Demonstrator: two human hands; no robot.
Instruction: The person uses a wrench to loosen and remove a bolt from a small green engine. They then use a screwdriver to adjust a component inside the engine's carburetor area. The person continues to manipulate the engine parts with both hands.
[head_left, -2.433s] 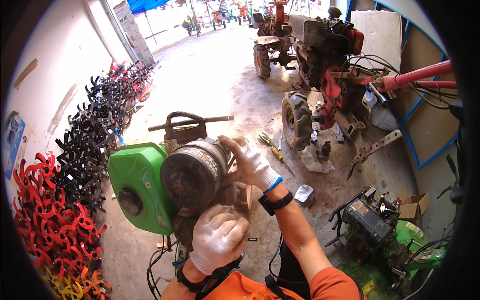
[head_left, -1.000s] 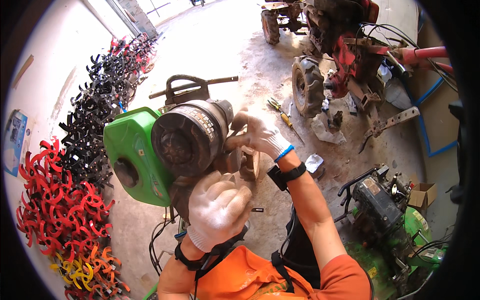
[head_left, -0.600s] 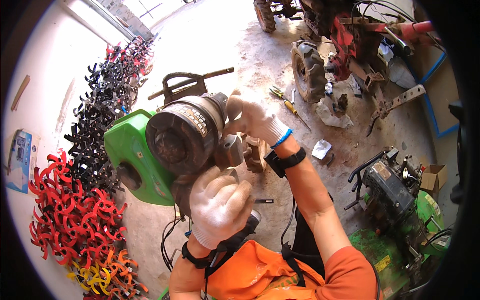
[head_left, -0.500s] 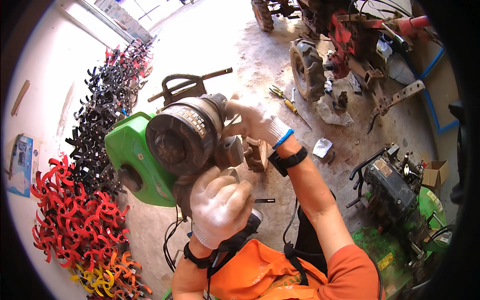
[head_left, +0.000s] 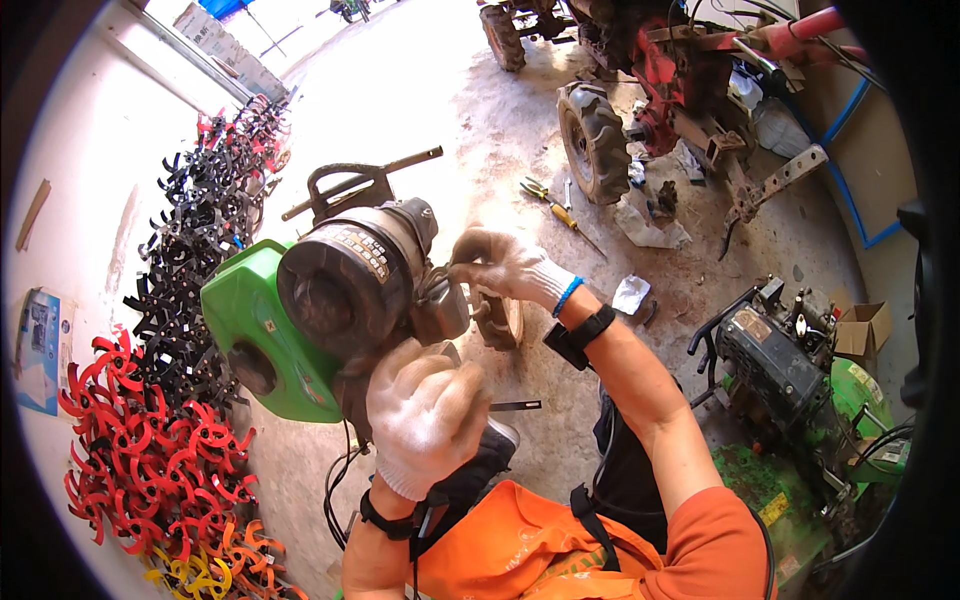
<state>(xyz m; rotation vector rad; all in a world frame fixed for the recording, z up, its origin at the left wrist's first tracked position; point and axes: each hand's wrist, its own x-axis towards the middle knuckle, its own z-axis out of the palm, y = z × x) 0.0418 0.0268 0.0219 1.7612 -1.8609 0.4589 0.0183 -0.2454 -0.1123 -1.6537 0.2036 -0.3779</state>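
Note:
In front of me stands a machine with a green tank (head_left: 285, 365) and a round black air-filter housing (head_left: 330, 290) on its engine. White work gloves cover both hands. My left hand (head_left: 425, 415) is closed, its fingers curled at the engine's near side, and what they may grip is hidden. To the right of the housing, my right hand (head_left: 510, 265) has thumb and fingers pinched together beside a dark box-shaped engine part (head_left: 440, 308). Anything between those fingertips is too small to make out. Below the right hand shows part of a wheel (head_left: 500, 322).
Heaps of red curved tiller blades (head_left: 160, 460) and black ones (head_left: 190, 250) line the left wall. Pliers (head_left: 535, 188) and a yellow-handled screwdriver (head_left: 575, 225) lie on the floor near a tractor tire (head_left: 592, 140). At right sit a green machine (head_left: 775, 500) and a cardboard box (head_left: 862, 330).
My right hand has come down from beside the air-filter housing, its fingers now drawn into a pinch. My left hand stays low by the engine. The whole view has shifted slightly.

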